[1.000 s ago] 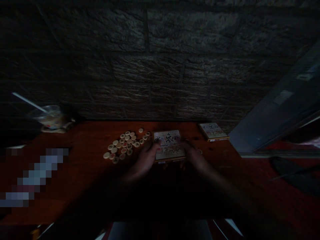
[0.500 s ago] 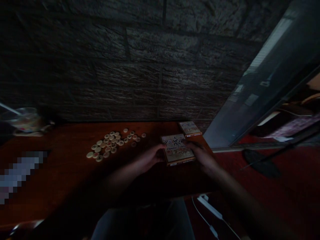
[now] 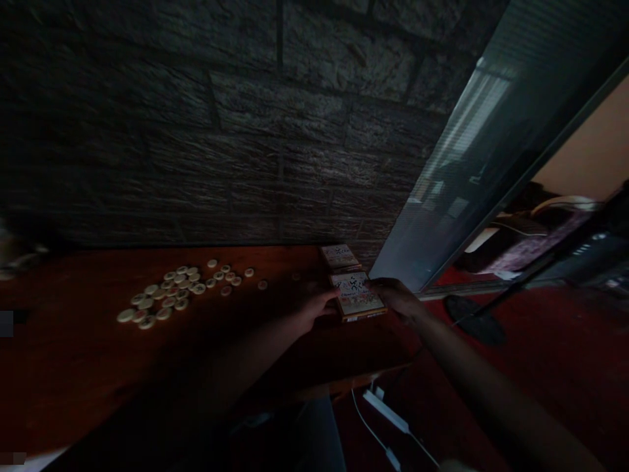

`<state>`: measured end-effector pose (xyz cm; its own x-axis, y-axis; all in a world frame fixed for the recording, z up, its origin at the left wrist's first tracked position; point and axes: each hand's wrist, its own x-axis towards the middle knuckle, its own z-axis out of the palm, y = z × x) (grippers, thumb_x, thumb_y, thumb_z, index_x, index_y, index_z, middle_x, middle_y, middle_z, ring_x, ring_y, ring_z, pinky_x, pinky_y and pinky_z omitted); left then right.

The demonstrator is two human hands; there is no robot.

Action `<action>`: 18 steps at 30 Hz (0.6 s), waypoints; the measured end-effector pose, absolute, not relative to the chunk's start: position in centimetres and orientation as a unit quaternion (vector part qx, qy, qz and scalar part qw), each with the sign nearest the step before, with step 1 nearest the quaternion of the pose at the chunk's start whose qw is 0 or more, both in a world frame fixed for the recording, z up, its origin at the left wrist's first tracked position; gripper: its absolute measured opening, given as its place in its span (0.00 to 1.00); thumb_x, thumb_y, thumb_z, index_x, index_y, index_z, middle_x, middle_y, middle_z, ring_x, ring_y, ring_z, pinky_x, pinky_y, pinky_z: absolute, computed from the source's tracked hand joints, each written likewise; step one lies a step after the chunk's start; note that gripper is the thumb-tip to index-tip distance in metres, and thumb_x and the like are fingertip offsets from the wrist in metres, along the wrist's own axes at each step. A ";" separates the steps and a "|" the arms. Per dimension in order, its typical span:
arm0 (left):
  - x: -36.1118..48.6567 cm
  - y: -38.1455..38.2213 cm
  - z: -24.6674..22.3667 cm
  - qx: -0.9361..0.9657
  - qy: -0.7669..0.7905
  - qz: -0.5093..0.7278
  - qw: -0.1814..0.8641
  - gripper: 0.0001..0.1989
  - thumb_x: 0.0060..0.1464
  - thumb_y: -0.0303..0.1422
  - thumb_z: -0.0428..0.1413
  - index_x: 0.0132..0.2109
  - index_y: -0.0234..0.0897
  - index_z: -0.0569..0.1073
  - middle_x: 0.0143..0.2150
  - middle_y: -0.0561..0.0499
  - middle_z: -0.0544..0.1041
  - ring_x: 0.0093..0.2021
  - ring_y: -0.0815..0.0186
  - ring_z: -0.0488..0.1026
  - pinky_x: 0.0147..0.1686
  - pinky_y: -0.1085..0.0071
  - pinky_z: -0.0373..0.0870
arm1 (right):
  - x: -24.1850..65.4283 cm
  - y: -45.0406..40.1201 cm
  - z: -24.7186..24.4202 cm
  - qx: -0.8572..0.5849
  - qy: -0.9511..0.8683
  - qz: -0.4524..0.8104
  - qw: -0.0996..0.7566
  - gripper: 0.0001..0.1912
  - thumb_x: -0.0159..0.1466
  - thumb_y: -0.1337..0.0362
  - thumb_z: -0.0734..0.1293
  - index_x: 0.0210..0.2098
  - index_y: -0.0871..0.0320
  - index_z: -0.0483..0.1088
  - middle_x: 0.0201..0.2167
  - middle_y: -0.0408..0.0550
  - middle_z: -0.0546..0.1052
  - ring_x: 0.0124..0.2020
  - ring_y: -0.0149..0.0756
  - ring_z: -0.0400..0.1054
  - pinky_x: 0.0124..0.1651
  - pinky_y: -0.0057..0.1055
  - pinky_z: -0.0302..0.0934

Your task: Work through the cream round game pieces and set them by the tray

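Note:
Both hands grip a flat Chinese chess box (image 3: 361, 296) near the table's right end. My left hand (image 3: 317, 308) is closed on its left side, and my right hand (image 3: 397, 298) is closed on its right side. A similar box (image 3: 338, 256) lies just behind it, by the wall. Round wooden chess pieces (image 3: 181, 285) are scattered on the table to the left, several of them bunched together. One piece (image 3: 262, 285) lies apart, nearer my left hand.
The brown table (image 3: 83, 347) runs along a dark stone wall (image 3: 236, 131). Right of it stand a glass panel (image 3: 442, 170) and a round black stand base (image 3: 474, 320) on the red floor. A white power strip (image 3: 386, 412) is below the table edge.
The view has turned right, so the table and pieces appear further left. The held box has moved right over the table, its far edge now close to the other box.

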<state>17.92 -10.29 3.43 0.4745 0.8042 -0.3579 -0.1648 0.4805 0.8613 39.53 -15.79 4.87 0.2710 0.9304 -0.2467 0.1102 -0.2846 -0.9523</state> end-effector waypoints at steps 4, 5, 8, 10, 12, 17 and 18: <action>19.9 -9.9 2.9 0.426 0.436 0.306 0.732 0.10 0.61 0.22 0.63 0.49 0.30 0.78 0.48 0.41 0.84 0.39 0.61 0.83 0.41 0.62 0.83 | 41.8 -14.8 3.7 -0.709 -0.408 0.407 0.407 0.14 0.62 0.53 0.75 0.34 0.59 0.80 0.33 0.51 0.85 0.39 0.45 0.80 0.43 0.36 0.73; 20.3 -9.7 2.8 0.434 0.445 0.297 0.724 0.11 0.62 0.24 0.63 0.51 0.30 0.77 0.48 0.42 0.83 0.40 0.62 0.82 0.41 0.62 0.82 | 42.2 -14.6 3.4 -0.718 -0.411 0.400 0.394 0.14 0.65 0.54 0.74 0.37 0.60 0.80 0.36 0.51 0.85 0.40 0.43 0.80 0.45 0.37 0.74; 20.9 -9.1 2.5 0.466 0.465 0.262 0.706 0.14 0.66 0.32 0.61 0.56 0.32 0.75 0.51 0.44 0.79 0.45 0.61 0.80 0.44 0.61 0.81 | 42.9 -14.2 2.9 -0.736 -0.417 0.394 0.358 0.15 0.71 0.56 0.70 0.52 0.60 0.75 0.50 0.52 0.80 0.47 0.42 0.77 0.50 0.42 0.74; 21.1 -8.7 2.3 0.490 0.470 0.241 0.694 0.15 0.68 0.36 0.60 0.57 0.33 0.74 0.53 0.44 0.78 0.47 0.60 0.79 0.45 0.59 0.81 | 43.1 -14.1 2.7 -0.738 -0.424 0.397 0.344 0.18 0.72 0.57 0.69 0.57 0.59 0.72 0.56 0.52 0.76 0.51 0.44 0.75 0.52 0.45 0.74; 21.1 -8.3 2.2 0.513 0.478 0.225 0.676 0.16 0.68 0.37 0.60 0.58 0.33 0.74 0.54 0.43 0.78 0.48 0.60 0.79 0.46 0.59 0.81 | 43.2 -13.9 2.4 -0.735 -0.432 0.399 0.338 0.19 0.72 0.57 0.70 0.58 0.59 0.72 0.57 0.53 0.76 0.52 0.45 0.75 0.52 0.46 0.74; 21.0 -7.4 2.3 0.574 0.501 0.187 0.620 0.17 0.67 0.37 0.60 0.58 0.34 0.74 0.54 0.43 0.78 0.48 0.59 0.79 0.46 0.58 0.80 | 43.4 -13.4 1.5 -0.727 -0.451 0.377 0.355 0.18 0.72 0.56 0.69 0.57 0.58 0.73 0.57 0.52 0.76 0.52 0.45 0.75 0.52 0.45 0.74; 21.0 -7.2 2.3 0.586 0.503 0.177 0.610 0.16 0.67 0.37 0.60 0.57 0.34 0.74 0.53 0.44 0.78 0.47 0.60 0.79 0.46 0.58 0.80 | 43.4 -13.3 1.2 -0.724 -0.456 0.360 0.373 0.18 0.72 0.56 0.69 0.57 0.58 0.73 0.56 0.52 0.76 0.52 0.45 0.75 0.52 0.45 0.74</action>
